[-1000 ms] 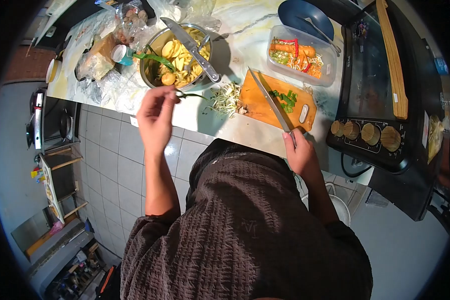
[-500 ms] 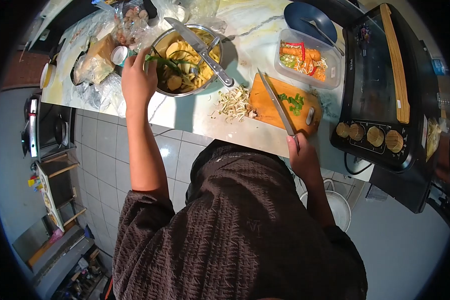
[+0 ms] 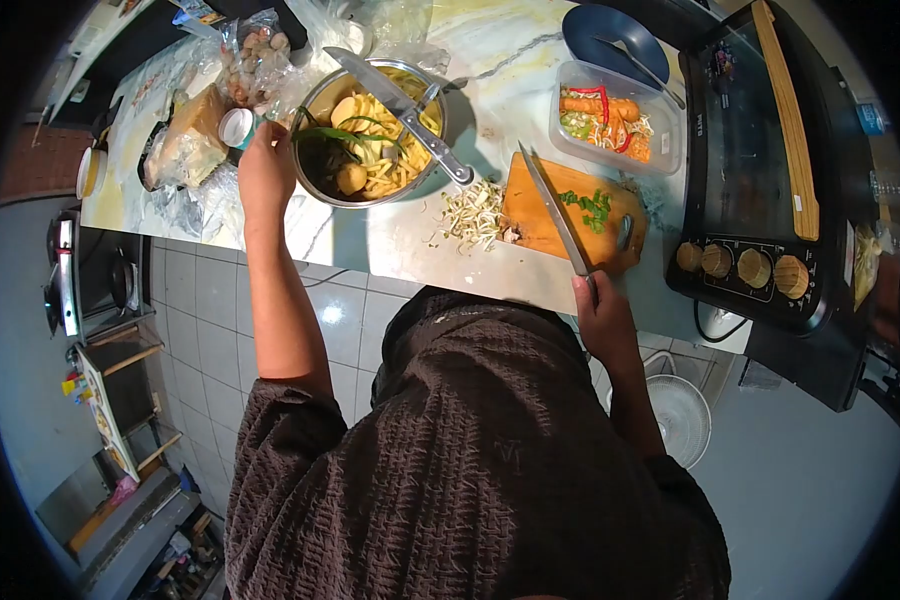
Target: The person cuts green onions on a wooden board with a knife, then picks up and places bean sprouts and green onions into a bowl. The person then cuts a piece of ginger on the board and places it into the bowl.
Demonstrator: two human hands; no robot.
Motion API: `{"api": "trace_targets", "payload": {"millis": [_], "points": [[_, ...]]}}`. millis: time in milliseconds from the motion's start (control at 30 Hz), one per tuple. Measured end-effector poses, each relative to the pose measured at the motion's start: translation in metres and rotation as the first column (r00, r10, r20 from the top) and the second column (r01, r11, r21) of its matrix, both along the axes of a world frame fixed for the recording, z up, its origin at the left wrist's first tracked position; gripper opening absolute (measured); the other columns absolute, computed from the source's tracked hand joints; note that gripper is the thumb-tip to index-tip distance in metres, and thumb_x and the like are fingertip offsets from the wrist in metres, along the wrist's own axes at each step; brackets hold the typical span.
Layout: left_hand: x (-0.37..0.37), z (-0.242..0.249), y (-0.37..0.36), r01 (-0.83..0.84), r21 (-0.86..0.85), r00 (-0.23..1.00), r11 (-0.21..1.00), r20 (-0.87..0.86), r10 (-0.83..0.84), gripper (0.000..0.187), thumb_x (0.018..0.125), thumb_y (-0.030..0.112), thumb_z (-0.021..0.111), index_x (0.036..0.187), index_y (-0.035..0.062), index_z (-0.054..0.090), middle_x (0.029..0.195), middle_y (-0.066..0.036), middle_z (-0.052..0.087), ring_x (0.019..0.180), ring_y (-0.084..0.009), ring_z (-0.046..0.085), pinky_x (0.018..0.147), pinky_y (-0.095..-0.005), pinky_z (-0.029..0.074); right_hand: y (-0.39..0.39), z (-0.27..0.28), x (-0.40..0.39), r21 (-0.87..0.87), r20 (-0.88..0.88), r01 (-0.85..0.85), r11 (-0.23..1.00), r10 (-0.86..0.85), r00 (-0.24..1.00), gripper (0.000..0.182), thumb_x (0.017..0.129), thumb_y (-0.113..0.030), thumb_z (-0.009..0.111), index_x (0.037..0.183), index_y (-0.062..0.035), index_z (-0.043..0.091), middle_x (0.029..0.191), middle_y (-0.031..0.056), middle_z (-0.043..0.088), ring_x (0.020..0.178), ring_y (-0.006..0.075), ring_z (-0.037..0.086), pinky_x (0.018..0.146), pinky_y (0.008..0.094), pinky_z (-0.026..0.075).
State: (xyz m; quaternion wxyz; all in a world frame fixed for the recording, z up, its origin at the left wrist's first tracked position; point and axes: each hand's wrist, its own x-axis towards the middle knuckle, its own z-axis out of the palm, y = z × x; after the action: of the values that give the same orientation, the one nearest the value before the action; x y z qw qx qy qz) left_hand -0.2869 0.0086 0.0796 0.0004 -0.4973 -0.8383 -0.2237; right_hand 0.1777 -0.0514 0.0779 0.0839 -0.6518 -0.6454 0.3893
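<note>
My left hand (image 3: 267, 170) is at the left rim of a steel pot (image 3: 305, 180), its fingers closed around the end of long green onion leaves (image 3: 322, 133). The leaves lie over pale yellow sticks and round pieces in the pot; my fingertips are partly hidden. A second knife (image 3: 395, 105) rests across the pot's rim. In my right hand (image 3: 605, 315) is the dark handle of a kitchen knife (image 3: 558, 220). Its blade extends over an orange cutting board (image 3: 535, 215), beside chopped green pieces (image 3: 590, 208).
Bean sprouts (image 3: 473, 215) lie left of the board. Behind stand a plastic container (image 3: 675, 150) of food and a dark blue plate (image 3: 590, 35). A black toaster oven (image 3: 740, 150) stands right. Left are a white-lidded jar (image 3: 236, 127) and plastic bags (image 3: 195, 135).
The view has shifted slightly. My left hand has moved a little left and down beside the pot rim. My right hand keeps the knife over the board much as before.
</note>
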Motion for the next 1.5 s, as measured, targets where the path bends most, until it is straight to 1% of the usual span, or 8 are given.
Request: {"api": "trace_targets", "payload": {"millis": [433, 500, 833, 1100, 1200, 1267, 1400, 1500], "points": [[0.019, 0.085, -0.018, -0.091, 0.380, 0.665, 0.921, 0.711, -0.228, 0.032, 0.096, 0.017, 0.067, 0.121, -0.0026, 0.064, 0.094, -0.003, 0.067, 0.077, -0.0073, 0.054, 0.073, -0.0199, 0.043, 0.002, -0.003, 0.014, 0.010, -0.019, 0.023, 1.000, -0.023, 1.000, 0.033, 0.100, -0.034, 0.053, 0.095, -0.0014, 0.055, 0.079, 0.0269, 0.063, 0.081, 0.0487, 0.062, 0.067, 0.0521, 0.047], [0.027, 0.089, -0.017, -0.074, 0.495, 0.335, 0.866, 0.830, -0.446, 0.031, 0.098, 0.015, 0.064, 0.123, -0.0032, 0.063, 0.093, -0.002, 0.066, 0.078, -0.0074, 0.056, 0.075, -0.0211, 0.046, 0.002, -0.003, 0.017, 0.010, -0.032, 0.031, 0.999, -0.030, 0.999, 0.033, 0.100, -0.034, 0.053, 0.095, -0.0015, 0.055, 0.080, 0.0270, 0.064, 0.082, 0.0487, 0.062, 0.067, 0.0518, 0.047], [0.116, 0.118, -0.003, -0.040, 0.684, -0.088, 0.728, 0.723, -0.685, 0.037, 0.099, 0.005, 0.052, 0.134, -0.0075, 0.050, 0.120, -0.012, 0.063, 0.082, -0.0141, 0.064, 0.078, -0.0279, 0.052, -0.004, -0.005, 0.041, 0.089, -0.085, 0.090, 0.992, -0.082, 0.993, 0.031, 0.099, -0.031, 0.055, 0.093, -0.0003, 0.056, 0.078, 0.0264, 0.063, 0.081, 0.0474, 0.062, 0.065, 0.0494, 0.047], [0.190, 0.103, 0.004, 0.167, 0.570, -0.124, 0.805, 0.822, -0.556, 0.029, 0.099, 0.008, 0.055, 0.125, -0.0027, 0.060, 0.109, -0.007, 0.066, 0.087, -0.0111, 0.058, 0.079, -0.0256, 0.047, -0.015, -0.007, 0.059, 0.109, -0.116, 0.185, 0.977, -0.172, 0.978, 0.034, 0.100, -0.030, 0.053, 0.090, 0.0023, 0.053, 0.071, 0.0219, 0.056, 0.065, 0.0376, 0.058, 0.062, 0.0405, 0.044], [0.215, 0.093, 0.001, 0.213, 0.446, 0.048, 0.869, 0.884, -0.465, 0.028, 0.099, 0.008, 0.054, 0.125, -0.0012, 0.061, 0.111, -0.005, 0.066, 0.086, -0.0083, 0.057, 0.077, -0.0229, 0.046, -0.017, -0.005, 0.065, 0.093, -0.111, 0.205, 0.974, -0.195, 0.975, 0.034, 0.100, -0.031, 0.053, 0.090, 0.0021, 0.053, 0.070, 0.0205, 0.054, 0.062, 0.0322, 0.053, 0.062, 0.0391, 0.043], [0.225, 0.081, -0.003, 0.333, 0.327, 0.196, 0.884, 0.894, -0.404, 0.031, 0.100, 0.010, 0.054, 0.127, -0.0017, 0.061, 0.108, -0.004, 0.066, 0.085, -0.0080, 0.057, 0.079, -0.0226, 0.046, -0.018, -0.005, 0.068, 0.044, -0.119, 0.230, 0.972, -0.224, 0.967, 0.032, 0.099, -0.030, 0.056, 0.091, 0.0011, 0.055, 0.076, 0.0251, 0.061, 0.076, 0.0452, 0.062, 0.064, 0.0451, 0.046], [0.237, 0.036, -0.021, 0.435, 0.158, 0.438, 0.887, 0.823, -0.362, 0.029, 0.102, 0.007, 0.050, 0.127, -0.0024, 0.061, 0.098, -0.003, 0.063, 0.082, -0.0078, 0.055, 0.076, -0.0236, 0.045, -0.021, -0.003, 0.070, 0.014, -0.115, 0.251, 0.968, -0.248, 0.962, 0.032, 0.099, -0.030, 0.056, 0.091, 0.0015, 0.055, 0.076, 0.0248, 0.061, 0.074, 0.0447, 0.061, 0.063, 0.0448, 0.046], [0.230, 0.007, -0.041, 0.444, 0.132, 0.544, 0.886, 0.746, -0.384, 0.027, 0.099, 0.005, 0.051, 0.122, -0.0023, 0.062, 0.097, -0.010, 0.059, 0.078, -0.0142, 0.057, 0.074, -0.0266, 0.047, -0.024, -0.004, 0.069, -0.005, -0.111, 0.228, 0.974, -0.227, 0.967, 0.034, 0.101, -0.030, 0.053, 0.091, 0.0021, 0.051, 0.069, 0.0189, 0.052, 0.062, 0.0281, 0.051, 0.061, 0.0388, 0.042]]}}
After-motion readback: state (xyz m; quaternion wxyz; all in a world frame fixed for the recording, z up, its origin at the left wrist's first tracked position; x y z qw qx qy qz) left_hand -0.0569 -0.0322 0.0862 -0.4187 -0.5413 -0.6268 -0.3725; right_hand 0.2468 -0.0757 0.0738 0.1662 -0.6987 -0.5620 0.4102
